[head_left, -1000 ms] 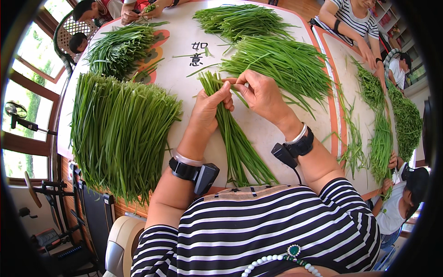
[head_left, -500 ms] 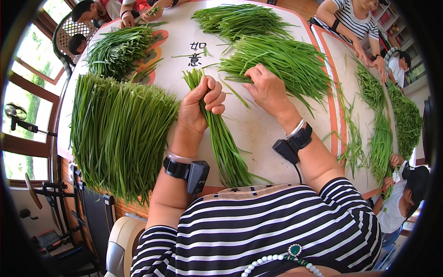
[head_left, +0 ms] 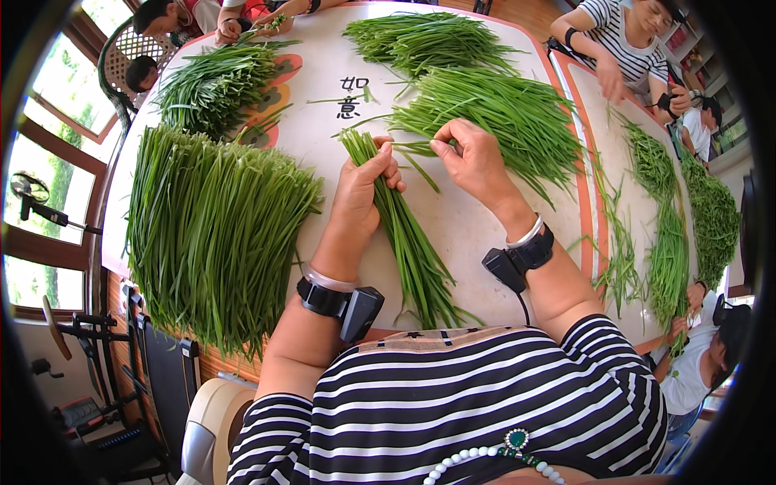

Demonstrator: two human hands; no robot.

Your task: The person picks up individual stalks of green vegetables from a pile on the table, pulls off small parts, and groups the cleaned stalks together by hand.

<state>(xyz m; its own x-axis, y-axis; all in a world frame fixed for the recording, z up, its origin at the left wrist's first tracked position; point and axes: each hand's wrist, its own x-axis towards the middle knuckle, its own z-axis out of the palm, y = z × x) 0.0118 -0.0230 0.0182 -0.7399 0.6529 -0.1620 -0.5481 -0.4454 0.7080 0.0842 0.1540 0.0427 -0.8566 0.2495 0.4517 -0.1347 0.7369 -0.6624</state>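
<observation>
A bunch of garlic chives [head_left: 408,242] is wrapped in the fingers of my left hand [head_left: 362,182], its cut ends pointing up and away and its leaves trailing toward me. To the right, my right hand [head_left: 475,160] pinches a few chive stalks [head_left: 416,149] between thumb and fingertips, close to the near-left edge of a loose pile of chives [head_left: 493,121]. A large, thick stack of chives [head_left: 214,234] lies left of my left arm, stalk ends away from me.
More chive piles lie on the white table [head_left: 323,48], at far left [head_left: 214,89] and far centre [head_left: 428,39]. Across a seam on the right, another table holds scattered greens [head_left: 667,242]. Co-workers sit around; one wears a striped shirt [head_left: 618,48].
My right hand has closed on a few stalks from the pile's edge. My left hand, still gripping its bunch, has shifted slightly right. The striped-shirt co-worker's hands have moved apart.
</observation>
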